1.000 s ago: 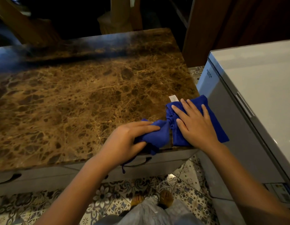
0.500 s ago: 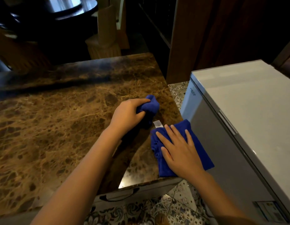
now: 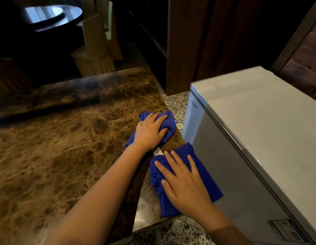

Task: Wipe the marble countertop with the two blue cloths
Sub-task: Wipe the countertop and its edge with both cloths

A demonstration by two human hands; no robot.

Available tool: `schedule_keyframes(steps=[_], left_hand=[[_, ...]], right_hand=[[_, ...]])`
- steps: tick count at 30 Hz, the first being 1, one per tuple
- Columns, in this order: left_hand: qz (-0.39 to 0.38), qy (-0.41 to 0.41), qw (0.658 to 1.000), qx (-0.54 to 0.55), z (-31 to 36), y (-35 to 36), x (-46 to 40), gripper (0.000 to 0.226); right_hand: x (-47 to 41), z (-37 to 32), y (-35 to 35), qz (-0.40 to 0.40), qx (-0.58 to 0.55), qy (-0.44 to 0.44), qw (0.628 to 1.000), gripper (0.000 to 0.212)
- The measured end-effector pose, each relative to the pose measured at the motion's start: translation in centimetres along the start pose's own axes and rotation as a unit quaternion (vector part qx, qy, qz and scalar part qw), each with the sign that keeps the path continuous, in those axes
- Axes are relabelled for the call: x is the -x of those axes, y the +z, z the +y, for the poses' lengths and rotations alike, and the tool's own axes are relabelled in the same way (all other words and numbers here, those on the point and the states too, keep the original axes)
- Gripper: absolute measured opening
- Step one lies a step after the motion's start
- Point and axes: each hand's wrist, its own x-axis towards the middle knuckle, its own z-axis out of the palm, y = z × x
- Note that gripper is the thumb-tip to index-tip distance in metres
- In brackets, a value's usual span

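The brown marble countertop (image 3: 61, 147) fills the left and middle of the view. My left hand (image 3: 150, 132) presses down on a bunched blue cloth (image 3: 168, 121) near the counter's right edge, fingers curled over it. Closer to me, my right hand (image 3: 182, 181) lies flat with fingers spread on a second blue cloth (image 3: 205, 172), which is spread at the counter's near right corner and hangs slightly over the edge. A white tag (image 3: 158, 152) sticks out from this cloth.
A white chest freezer (image 3: 259, 138) stands close against the counter's right side. Patterned floor tiles (image 3: 176, 103) show in the gap. A wooden pillar (image 3: 182, 43) rises behind, and a chair (image 3: 95, 50) and dark round table (image 3: 51, 16) stand beyond the far edge.
My left hand has carried its bunched cloth away from the near edge, forward and to the right along the counter. My right hand stays flat on the other cloth at the corner.
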Motion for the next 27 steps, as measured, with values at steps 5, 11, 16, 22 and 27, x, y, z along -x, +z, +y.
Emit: schedule_keyframes(steps=[5, 11, 16, 22, 27], left_hand=[[-0.054, -0.082, 0.993, -0.066, 0.7, 0.4, -0.4, 0.062], [-0.082, -0.078, 0.985, -0.13, 1.3, -1.7, -0.4, 0.073], [-0.11, 0.123, 0.985, -0.052, -1.6, -2.1, 1.4, 0.065], [-0.101, 0.056, 0.991, -0.074, -0.8, 0.0, 1.4, 0.057], [-0.134, 0.003, 0.99, -0.053, 0.3, 0.4, 1.3, 0.055]], right_hand=[[0.0, 0.0, 0.1, 0.003, -0.004, -0.001, 1.0, 0.049], [0.2, -0.1, 0.0, 0.005, 0.005, 0.003, 1.0, 0.049], [0.1, -0.1, 0.0, 0.005, 0.002, 0.001, 1.0, 0.049], [0.2, -0.1, 0.0, 0.006, 0.009, 0.005, 1.0, 0.049], [0.2, -0.1, 0.1, 0.001, 0.0, 0.004, 1.0, 0.051]])
